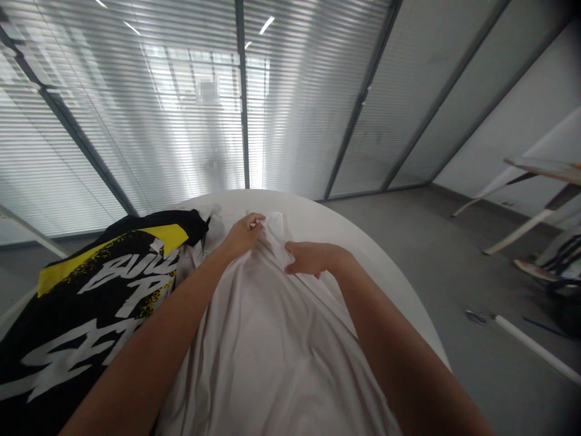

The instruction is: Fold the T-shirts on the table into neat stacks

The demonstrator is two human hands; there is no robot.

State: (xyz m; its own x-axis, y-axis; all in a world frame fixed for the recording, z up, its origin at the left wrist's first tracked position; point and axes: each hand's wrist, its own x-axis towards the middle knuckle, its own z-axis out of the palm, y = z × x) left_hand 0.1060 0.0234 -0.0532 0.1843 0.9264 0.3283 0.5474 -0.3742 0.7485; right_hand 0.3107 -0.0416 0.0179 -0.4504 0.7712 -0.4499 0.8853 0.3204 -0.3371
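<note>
On my head-camera feed, both bare forearms reach forward over a pale grey-white garment (pixel 272 357) spread across a round white table (pixel 331 221). The left hand (pixel 242 236) is nearly closed, fingers and thumb pinched together on a gathered fold at the garment's far end, and the grip looks firm. The right hand (pixel 313 257) sits just beside it, half curled, fingers pointing left and pressed against the cloth near a raised edge; I cannot tell from here whether it has taken hold or is only resting there. The garment lies lengthwise toward me, rumpled with long creases, its near part running off the bottom of the frame. Touching its left side is a black garment (pixel 91 303) with yellow panels and white brushed lettering, bunched toward the far end. Beyond the table stands a glass partition (pixel 136 121) with slatted blinds, lit from behind, a pixelated patch (pixel 207 91) showing on it. To the right, on the grey floor (pixel 431 254), lie a white rod (pixel 535 345) and a small dark object (pixel 475 317). Farther right I note the pale angled legs (pixel 521 227) of another table and a shoe (pixel 535 270).
</note>
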